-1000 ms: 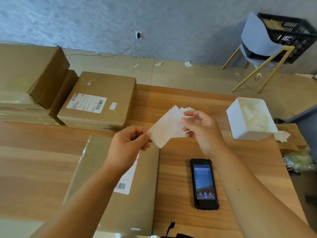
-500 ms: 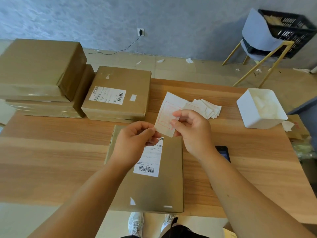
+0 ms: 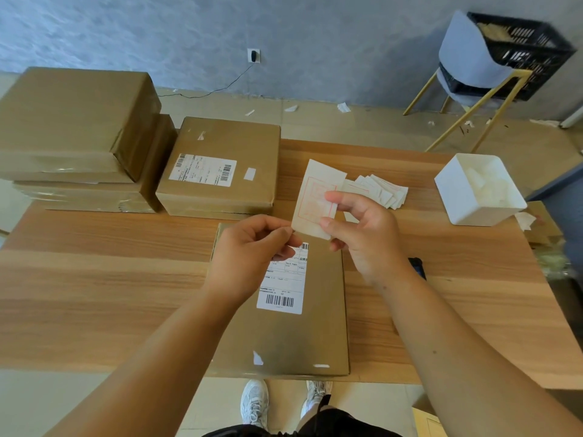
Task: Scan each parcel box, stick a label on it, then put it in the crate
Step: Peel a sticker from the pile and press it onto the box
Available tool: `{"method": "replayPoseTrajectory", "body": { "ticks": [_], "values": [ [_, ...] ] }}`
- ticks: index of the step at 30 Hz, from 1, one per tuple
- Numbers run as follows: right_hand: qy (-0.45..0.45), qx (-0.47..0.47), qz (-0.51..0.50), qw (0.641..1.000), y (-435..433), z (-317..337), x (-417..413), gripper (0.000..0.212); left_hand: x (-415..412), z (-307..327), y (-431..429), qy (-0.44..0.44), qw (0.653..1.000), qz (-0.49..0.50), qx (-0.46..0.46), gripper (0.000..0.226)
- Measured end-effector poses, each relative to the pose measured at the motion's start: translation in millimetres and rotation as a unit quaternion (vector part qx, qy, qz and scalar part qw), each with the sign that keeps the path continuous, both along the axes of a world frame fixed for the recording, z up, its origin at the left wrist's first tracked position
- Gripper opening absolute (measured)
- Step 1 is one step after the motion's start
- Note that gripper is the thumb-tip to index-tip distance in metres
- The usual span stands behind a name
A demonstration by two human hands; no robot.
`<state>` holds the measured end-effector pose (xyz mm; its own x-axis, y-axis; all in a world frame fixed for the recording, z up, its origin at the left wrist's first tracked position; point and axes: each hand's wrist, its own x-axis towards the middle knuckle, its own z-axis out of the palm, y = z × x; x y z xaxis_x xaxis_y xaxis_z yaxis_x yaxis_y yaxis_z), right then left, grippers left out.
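**Label in hand, not yet stuck**

Several waiting parcel boxes (image 3: 72,121) are stacked at the far left of the desk (image 3: 94,279). The black crate (image 3: 520,52) is kept well apart, on a chair. The near parcel box (image 3: 284,335) lies flat beneath the hands. One label (image 3: 315,197) is pinched between the left hand (image 3: 249,257) and right hand (image 3: 366,234), apparently for peeling. Sticking and crating are judged outstanding.

Flat brown parcel box (image 3: 284,329) lying close, barcode sticker (image 3: 280,282) on top. White label (image 3: 315,197) with red square held up over its far end. Black crate (image 3: 523,48) far right.
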<state>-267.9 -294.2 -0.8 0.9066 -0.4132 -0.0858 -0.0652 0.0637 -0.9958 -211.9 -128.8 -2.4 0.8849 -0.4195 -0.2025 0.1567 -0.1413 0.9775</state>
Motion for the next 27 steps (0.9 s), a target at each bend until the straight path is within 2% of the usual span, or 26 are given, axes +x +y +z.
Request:
{"method": "replayPoseTrajectory", "body": {
  "ticks": [3, 9, 16, 27],
  "values": [
    [-0.002, 0.001, 0.004, 1.000, -2.4, 0.6, -0.2, 0.037, -1.2, -0.7, -0.9, -0.033, 0.999, 0.017, 0.022, 0.016],
    [-0.015, 0.008, 0.014, 1.000, -6.0, 3.8, -0.2, 0.037, -1.3, 4.4, -5.3, -0.026, 0.998, 0.038, 0.032, 0.011],
    [-0.013, -0.006, 0.013, 1.000, -6.9, 4.6, 0.8, 0.037, -0.2, 7.1, -10.1, 0.030, 0.999, 0.024, -0.030, 0.013],
    [-0.015, -0.016, 0.015, 1.000, -8.6, 4.0, 4.6, 0.038, 2.3, 7.1, -12.1, 0.009, 0.999, 0.023, -0.030, 0.018]
  ]
}}
